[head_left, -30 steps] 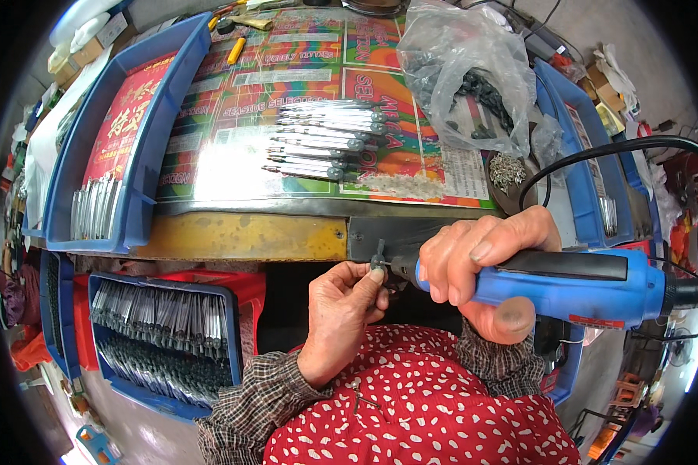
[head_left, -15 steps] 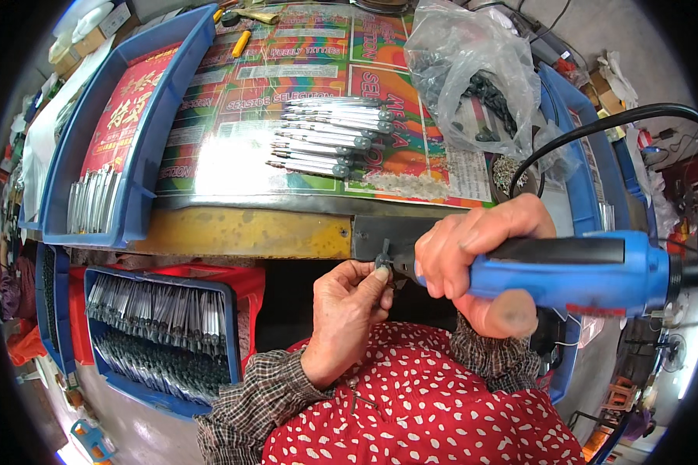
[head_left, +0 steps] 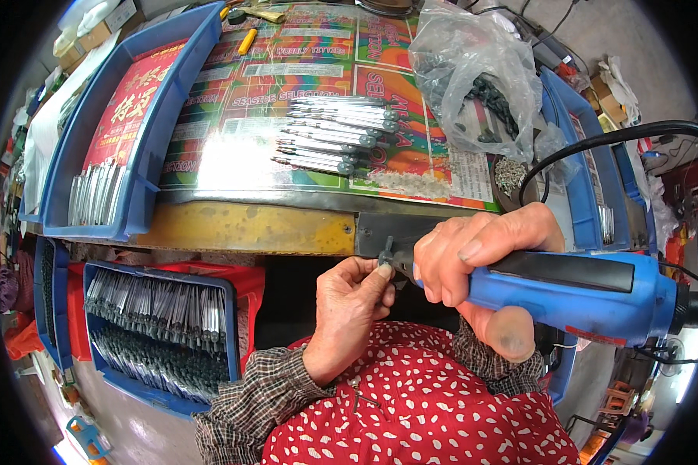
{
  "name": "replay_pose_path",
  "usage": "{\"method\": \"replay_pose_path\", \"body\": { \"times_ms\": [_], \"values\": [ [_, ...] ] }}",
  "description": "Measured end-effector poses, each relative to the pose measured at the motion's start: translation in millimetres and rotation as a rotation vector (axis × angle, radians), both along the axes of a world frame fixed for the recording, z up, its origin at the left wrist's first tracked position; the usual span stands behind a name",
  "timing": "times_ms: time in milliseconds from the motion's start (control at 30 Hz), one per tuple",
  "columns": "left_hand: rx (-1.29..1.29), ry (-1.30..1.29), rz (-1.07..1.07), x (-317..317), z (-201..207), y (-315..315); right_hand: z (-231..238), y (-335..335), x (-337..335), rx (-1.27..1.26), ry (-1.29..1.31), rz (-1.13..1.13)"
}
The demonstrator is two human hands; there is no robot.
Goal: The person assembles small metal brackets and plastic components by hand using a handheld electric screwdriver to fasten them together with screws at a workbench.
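My left hand [head_left: 344,311] pinches a small dark grey piece [head_left: 388,249] with a short stem pointing up, just below the table's front edge. My right hand [head_left: 459,256] wraps round the front of a blue corded power tool [head_left: 574,298] with a black strip along its body. The tool's nose points left toward the dark piece; my fingers partly hide it, so contact is unclear. A round pale knob [head_left: 512,333], slightly blurred, shows under my right hand. Beyond my hands, several slim silvery rods [head_left: 329,132] with dark ends lie in a stack on the table.
A clear plastic bag [head_left: 473,58] of dark pieces stands back right, by a dish [head_left: 510,177] of small bits. The black cable [head_left: 613,133] arches over the right side. Blue trays of rods stand left [head_left: 143,186] and lower left [head_left: 233,333]. A yellow-handled tool [head_left: 247,42] lies far back.
The power tool's rear end has dipped a little, tilting its body. Both hands keep their grips. The whole view has shifted slightly.
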State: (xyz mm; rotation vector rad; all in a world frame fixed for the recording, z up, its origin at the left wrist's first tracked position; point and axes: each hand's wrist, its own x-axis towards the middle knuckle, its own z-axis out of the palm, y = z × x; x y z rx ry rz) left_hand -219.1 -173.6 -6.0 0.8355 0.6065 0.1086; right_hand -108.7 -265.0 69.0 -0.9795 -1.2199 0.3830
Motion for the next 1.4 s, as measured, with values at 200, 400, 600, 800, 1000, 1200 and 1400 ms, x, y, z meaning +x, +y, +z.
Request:
{"method": "replay_pose_path", "body": {
  "times_ms": [200, 400, 600, 800, 1000, 1200, 1400],
  "values": [
    [0.01, 0.009, -0.005, 0, -2, 0, -2, 3, 1, -0.006, 0.1, 0.061],
    [0.028, 0.037, -0.009, 0, 3, 2, 2, 6, 7, -0.033, 0.01, 0.122],
    [0.031, 0.07, -0.018, 1, 8, 4, 3, 10, 3, -0.117, 0.022, 0.018],
    [0.036, 0.044, -0.031, -1, 5, 5, -5, 7, 4, -0.014, 0.077, 0.074],
    [0.072, 0.023, -0.056, -1, 3, 2, -10, -4, -1, 0.077, 0.184, 0.056],
    [0.193, -0.043, -0.104, -8, 4, 2, -4, -13, -3, 0.137, 0.179, -0.062],
    [0.919, -0.107, 0.145, -7, 13, 39, -5, -19, -5, 0.103, 0.28, -0.266]
  ]
}}
